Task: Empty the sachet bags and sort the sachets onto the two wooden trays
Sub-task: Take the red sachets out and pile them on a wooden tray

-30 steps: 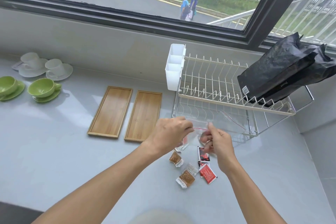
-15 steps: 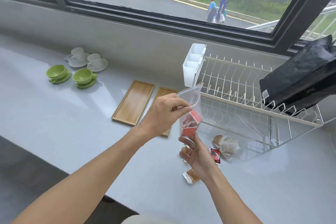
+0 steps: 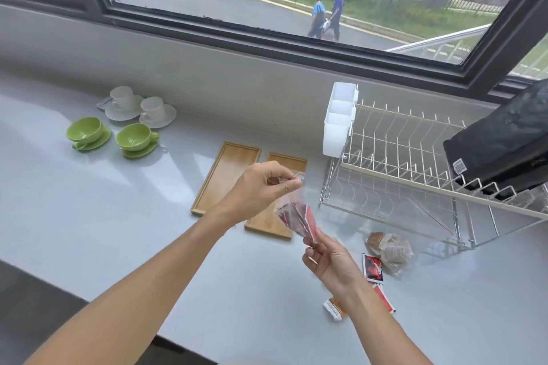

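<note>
Left hand (image 3: 261,187) pinches the bag (image 3: 296,216) by its top edge, right hand (image 3: 329,261) pinches its bottom corner below, red sachets between the fingers; best to keep the mouth open and tip it downward over the counter (image 3: 118,231).

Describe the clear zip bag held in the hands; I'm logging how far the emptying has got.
The clear zip bag is thin, transparent plastic with a red seal line near its top. It hangs tilted in the air above the counter, in front of the right wooden tray. The left hand pinches its top edge; the right hand grips its bottom corner. Red and dark sachets are bunched in its lower half, so it is not yet emptied. Motion blur hides whether the seal is open.
</note>
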